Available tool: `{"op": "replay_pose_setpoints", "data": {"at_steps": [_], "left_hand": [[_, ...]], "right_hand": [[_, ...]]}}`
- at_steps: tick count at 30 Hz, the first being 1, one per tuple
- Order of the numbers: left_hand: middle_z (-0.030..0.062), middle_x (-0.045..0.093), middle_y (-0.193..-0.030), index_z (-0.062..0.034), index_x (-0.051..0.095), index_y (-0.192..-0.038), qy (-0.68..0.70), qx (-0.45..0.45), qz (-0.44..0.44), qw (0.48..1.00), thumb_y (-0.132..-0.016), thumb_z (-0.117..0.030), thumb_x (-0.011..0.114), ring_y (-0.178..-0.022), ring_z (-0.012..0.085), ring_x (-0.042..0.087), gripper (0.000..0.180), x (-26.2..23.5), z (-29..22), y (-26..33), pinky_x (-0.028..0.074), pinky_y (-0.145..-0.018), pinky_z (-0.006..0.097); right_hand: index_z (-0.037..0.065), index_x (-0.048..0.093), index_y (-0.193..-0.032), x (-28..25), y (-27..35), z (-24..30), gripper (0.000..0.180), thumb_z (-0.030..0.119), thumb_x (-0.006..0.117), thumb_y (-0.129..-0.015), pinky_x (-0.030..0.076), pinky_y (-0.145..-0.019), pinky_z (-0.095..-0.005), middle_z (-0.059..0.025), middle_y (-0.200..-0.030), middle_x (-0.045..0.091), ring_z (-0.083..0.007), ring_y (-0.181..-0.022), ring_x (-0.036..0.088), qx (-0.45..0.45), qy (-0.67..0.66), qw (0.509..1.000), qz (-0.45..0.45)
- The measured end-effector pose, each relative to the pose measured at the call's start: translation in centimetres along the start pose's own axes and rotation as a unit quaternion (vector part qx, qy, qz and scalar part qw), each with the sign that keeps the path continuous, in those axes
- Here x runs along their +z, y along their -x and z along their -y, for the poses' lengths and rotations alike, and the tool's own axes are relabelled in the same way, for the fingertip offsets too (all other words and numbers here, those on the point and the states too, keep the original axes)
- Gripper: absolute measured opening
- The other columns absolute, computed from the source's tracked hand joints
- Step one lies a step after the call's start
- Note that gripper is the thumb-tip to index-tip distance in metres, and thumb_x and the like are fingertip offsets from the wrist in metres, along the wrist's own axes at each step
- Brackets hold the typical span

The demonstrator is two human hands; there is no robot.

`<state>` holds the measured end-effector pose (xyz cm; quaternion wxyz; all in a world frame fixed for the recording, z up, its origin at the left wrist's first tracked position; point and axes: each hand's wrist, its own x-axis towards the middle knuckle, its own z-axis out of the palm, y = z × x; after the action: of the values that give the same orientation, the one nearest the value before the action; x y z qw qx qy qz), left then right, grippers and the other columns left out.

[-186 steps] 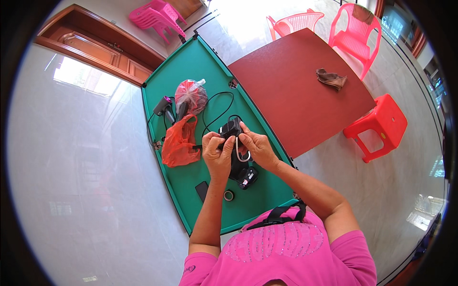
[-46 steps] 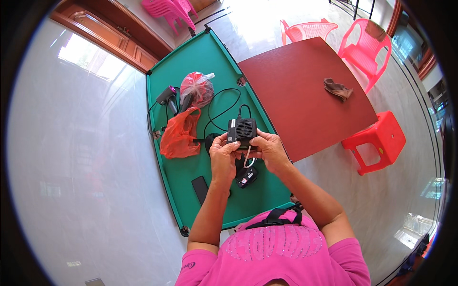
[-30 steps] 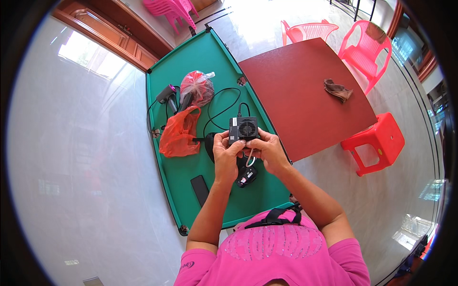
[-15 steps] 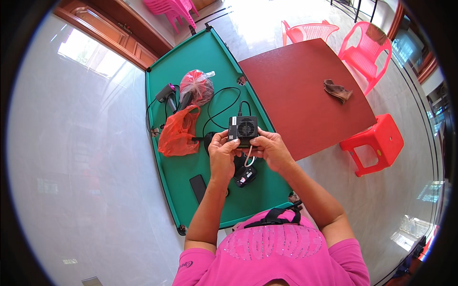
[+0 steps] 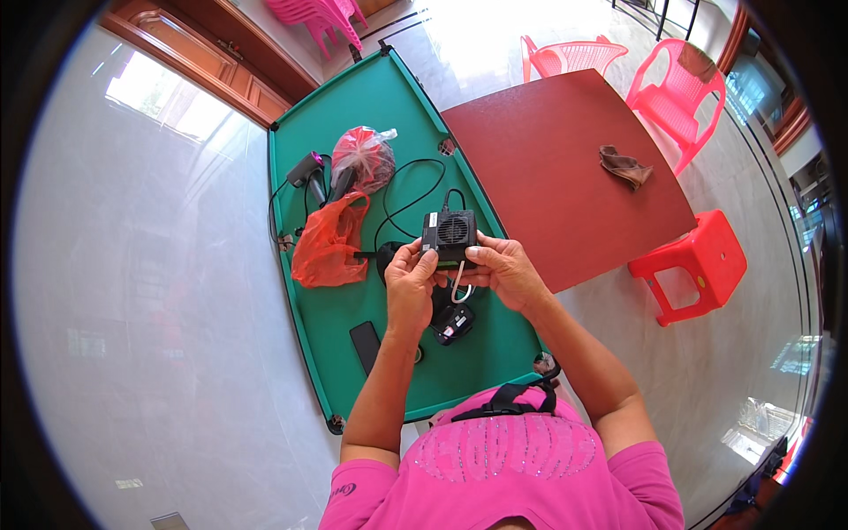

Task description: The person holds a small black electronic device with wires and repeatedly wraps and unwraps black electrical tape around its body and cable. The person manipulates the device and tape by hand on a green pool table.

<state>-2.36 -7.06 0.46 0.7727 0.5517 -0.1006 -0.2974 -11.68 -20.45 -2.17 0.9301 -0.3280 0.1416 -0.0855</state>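
Observation:
Between my two hands is a black box-shaped device with a round fan grille (image 5: 453, 231), held above the green pool table (image 5: 389, 106). My left hand (image 5: 412, 281) grips its left lower edge, thumb on top. On the opposite side my right hand (image 5: 499, 268) holds the right lower edge, thumb also on top. A white cable (image 5: 458, 284) loops down from the device's near side, and a black cable (image 5: 446, 194) leaves its far side. Below my hands lies a small black device with a white label (image 5: 454, 324), partly among dark items I cannot make out.
On the pool table are a hair dryer (image 5: 306, 170), a red bag (image 5: 330, 247), a clear plastic bag with something red (image 5: 364, 157) and a black phone-like slab (image 5: 365, 346). A reddish-brown table (image 5: 556, 177) adjoins at right, bearing a brown cloth (image 5: 626, 167). A red stool (image 5: 702, 261) stands beyond.
The device has tilted slightly in my hands, and my right thumb has shifted a little on its near edge. Both hands keep their hold.

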Motion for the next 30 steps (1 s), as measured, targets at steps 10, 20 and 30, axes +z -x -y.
{"op": "replay_pose_setpoints", "data": {"at_steps": [10,20,30], "left_hand": [[0.0114,0.061,-0.088,0.0070,0.047,-0.111,0.030,-0.024,-0.007,0.999,-0.087,-0.001,0.054,-0.066,0.0144,0.057,0.026,-0.6,0.5,-0.3,0.046,-0.057,0.026],[0.0137,0.061,-0.091,0.0043,0.047,-0.108,0.112,-0.049,-0.045,0.992,-0.088,-0.001,0.053,-0.071,0.0196,0.060,0.021,-2.1,1.3,0.3,0.049,-0.059,0.031],[0.0139,0.061,-0.091,0.0019,0.048,-0.106,0.150,-0.052,-0.052,0.986,-0.089,-0.002,0.051,-0.075,0.0228,0.062,0.018,-2.3,1.1,-0.1,0.051,-0.063,0.033]], "right_hand": [[-0.002,0.057,-0.109,-0.4,-0.1,-0.9,0.030,0.021,0.057,-0.091,0.057,-0.065,-0.0256,-0.0122,-0.090,0.066,-0.0162,-0.071,0.066,-0.012,-0.003,1.000,-0.012],[-0.004,0.064,-0.092,-6.8,-0.5,-4.2,0.022,0.013,0.062,-0.078,0.049,-0.056,-0.0230,-0.0070,-0.072,0.066,-0.0133,-0.062,0.063,-0.066,0.328,0.921,-0.197],[0.000,0.056,-0.072,-6.9,-1.2,-9.5,0.018,0.014,0.067,-0.074,0.047,-0.066,-0.0432,-0.0165,-0.071,0.060,-0.0355,-0.070,0.059,-0.165,0.577,0.779,-0.181]]}}
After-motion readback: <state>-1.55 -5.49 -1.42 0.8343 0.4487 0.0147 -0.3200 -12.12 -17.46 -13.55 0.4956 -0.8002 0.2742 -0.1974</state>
